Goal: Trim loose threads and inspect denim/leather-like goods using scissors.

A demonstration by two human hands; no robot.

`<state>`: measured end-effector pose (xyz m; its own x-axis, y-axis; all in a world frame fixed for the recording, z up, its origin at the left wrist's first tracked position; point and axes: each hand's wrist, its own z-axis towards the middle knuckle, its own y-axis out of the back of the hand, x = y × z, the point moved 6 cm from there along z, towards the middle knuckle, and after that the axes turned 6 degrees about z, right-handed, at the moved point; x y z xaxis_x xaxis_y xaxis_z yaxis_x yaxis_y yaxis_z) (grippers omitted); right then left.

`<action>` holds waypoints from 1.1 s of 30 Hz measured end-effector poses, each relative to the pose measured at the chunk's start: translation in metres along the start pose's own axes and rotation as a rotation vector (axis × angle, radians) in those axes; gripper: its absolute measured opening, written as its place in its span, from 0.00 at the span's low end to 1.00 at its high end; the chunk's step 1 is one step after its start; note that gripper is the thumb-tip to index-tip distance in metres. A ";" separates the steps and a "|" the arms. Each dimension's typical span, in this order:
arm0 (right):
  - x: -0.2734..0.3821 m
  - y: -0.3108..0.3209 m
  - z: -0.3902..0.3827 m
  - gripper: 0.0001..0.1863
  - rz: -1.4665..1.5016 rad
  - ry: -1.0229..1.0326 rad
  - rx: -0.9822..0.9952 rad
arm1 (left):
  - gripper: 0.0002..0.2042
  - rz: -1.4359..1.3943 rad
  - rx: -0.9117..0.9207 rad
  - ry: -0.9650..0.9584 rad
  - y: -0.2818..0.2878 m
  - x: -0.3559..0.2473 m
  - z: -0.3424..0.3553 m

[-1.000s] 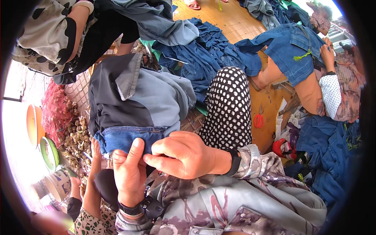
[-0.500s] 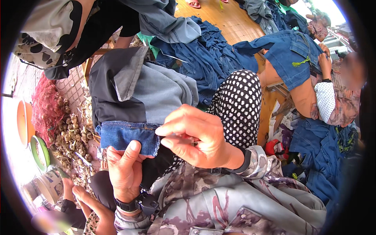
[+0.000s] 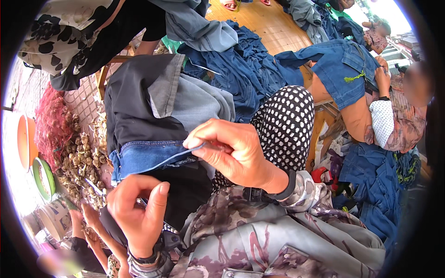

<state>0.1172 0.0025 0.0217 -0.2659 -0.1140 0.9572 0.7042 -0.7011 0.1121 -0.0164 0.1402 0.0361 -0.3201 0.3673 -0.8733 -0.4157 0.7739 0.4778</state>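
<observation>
Across my lap lies a garment of black and grey cloth [image 3: 134, 99] with a blue denim waistband-like strip [image 3: 148, 155] along its near edge. My right hand [image 3: 236, 153] pinches the strip's right corner between thumb and fingertips, lifting the edge so that it folds. My left hand [image 3: 139, 208] is just below the strip's left end, apart from it, fingers curled in and thumb raised. Some small thing may be within its curl, but I cannot make it out. Beneath the hands my knee shows in black trousers with white dots [image 3: 285, 118].
A heap of blue denim [image 3: 241, 69] lies beyond my knee. At the right a person holds a denim garment [image 3: 347, 69], with more denim [image 3: 371, 185] below. Garlic bulbs [image 3: 79, 157], a red net [image 3: 48, 129], an orange basin [image 3: 27, 139] and a green basin [image 3: 44, 180] stand left.
My left hand has let go of the denim strip, moved down and left, and curled its fingers. The strip has folded upward, its right corner still in my right hand.
</observation>
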 end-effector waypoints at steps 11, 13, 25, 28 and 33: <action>-0.022 -0.001 0.002 0.05 0.182 -0.308 -0.030 | 0.02 0.058 0.070 -0.321 -0.005 0.019 0.043; -0.036 -0.003 0.003 0.04 0.322 -0.433 -0.057 | 0.03 -0.107 0.226 -0.094 -0.016 0.038 0.045; 0.015 -0.013 0.020 0.14 -0.192 0.057 0.095 | 0.08 -0.545 0.049 0.164 -0.010 0.058 0.043; 0.005 -0.019 0.020 0.14 -0.210 -0.044 0.186 | 0.07 -0.492 0.174 0.213 -0.010 0.052 0.049; 0.003 -0.021 0.019 0.13 -0.163 -0.015 0.172 | 0.07 -0.486 0.154 0.139 -0.013 0.046 0.051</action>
<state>0.1145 0.0304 0.0275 -0.3767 0.0024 0.9263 0.7546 -0.5792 0.3084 0.0181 0.1731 -0.0154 -0.2360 -0.1168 -0.9647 -0.4178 0.9085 -0.0078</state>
